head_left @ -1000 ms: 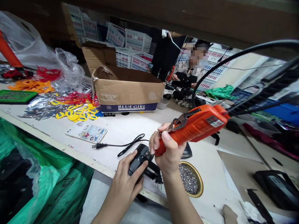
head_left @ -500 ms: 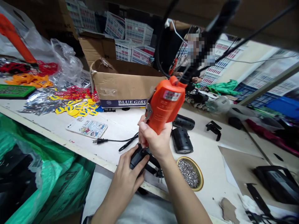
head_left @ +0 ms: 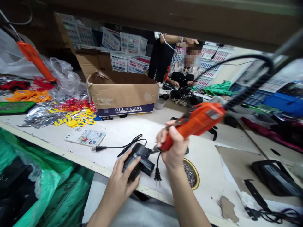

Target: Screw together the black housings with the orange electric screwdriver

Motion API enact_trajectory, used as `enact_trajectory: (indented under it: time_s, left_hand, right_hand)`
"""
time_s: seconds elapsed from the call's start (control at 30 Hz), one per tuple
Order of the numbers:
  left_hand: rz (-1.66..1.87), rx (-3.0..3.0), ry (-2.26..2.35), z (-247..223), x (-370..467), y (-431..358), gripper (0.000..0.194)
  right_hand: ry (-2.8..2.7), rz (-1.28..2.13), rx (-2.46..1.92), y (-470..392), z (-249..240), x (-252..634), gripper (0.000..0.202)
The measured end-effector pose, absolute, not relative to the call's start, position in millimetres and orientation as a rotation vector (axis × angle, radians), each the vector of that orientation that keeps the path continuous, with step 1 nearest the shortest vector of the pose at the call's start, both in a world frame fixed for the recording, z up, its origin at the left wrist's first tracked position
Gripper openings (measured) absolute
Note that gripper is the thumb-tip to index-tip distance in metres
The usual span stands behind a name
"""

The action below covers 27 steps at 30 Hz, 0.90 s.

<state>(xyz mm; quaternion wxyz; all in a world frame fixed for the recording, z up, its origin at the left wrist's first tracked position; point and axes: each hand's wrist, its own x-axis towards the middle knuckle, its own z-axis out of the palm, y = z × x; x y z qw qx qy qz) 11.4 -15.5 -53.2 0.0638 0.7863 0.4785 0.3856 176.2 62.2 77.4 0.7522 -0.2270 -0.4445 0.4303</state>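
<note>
My right hand [head_left: 174, 146] is wrapped round an orange electric screwdriver [head_left: 197, 121], which is tilted so its tip points left at a black device [head_left: 139, 157]. The tip is beside the device's right end; whether they touch is unclear. My left hand [head_left: 124, 173] grips the device from the left at the table's front edge. A black plug [head_left: 157, 175] hangs down on its cord beside the device. Right of my right wrist is a round yellow-rimmed dish [head_left: 196, 176] of small metal screws, partly hidden by my forearm.
A cardboard box [head_left: 123, 94] stands behind. A phone [head_left: 86, 136], another plug [head_left: 98, 148] and yellow tags [head_left: 75, 117] lie left. Another orange screwdriver [head_left: 36, 60] hangs far left. A black case [head_left: 276, 176] lies right. A person [head_left: 186, 71] sits across, with another standing nearby.
The screwdriver has swung from steep to nearly level, its body now further right and lower. More of the black device shows, and my right hand has moved right. The view has shifted slightly.
</note>
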Motion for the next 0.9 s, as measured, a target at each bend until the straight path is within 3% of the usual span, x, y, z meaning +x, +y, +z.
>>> enact_trajectory:
  time_s: [0.1, 0.23, 0.4, 0.57, 0.8, 0.9]
  left_hand:
    - [1.263, 2.285, 1.436, -65, 5, -13, 0.075]
    - [1.256, 2.08, 1.432, -65, 3, -10, 0.065]
    - [1.293, 1.576, 1.523, -35, 6, 1, 0.069]
    - [1.2, 1.582, 1.633, 9, 0, 31, 0.055]
    - [0.717, 1.663, 1.581, 52, 0, 66, 0.062]
    - [0.574, 1.787, 1.535, 60, 6, 96, 0.061]
  right_hand:
    - [-0.872, 0.643, -0.683, 56, 84, 216, 0.02]
    - [-0.818, 0.406, -0.855, 53, 78, 275, 0.029]
    - [-0.771, 0.334, -0.995, 57, 64, 322, 0.036]
    - [-0.505, -0.141, -1.095, 38, 57, 291, 0.027]
    - [-1.882, 0.329, -0.891, 18, 34, 216, 0.037]
    - [-2.081, 0.373, -1.012, 35, 28, 210, 0.032]
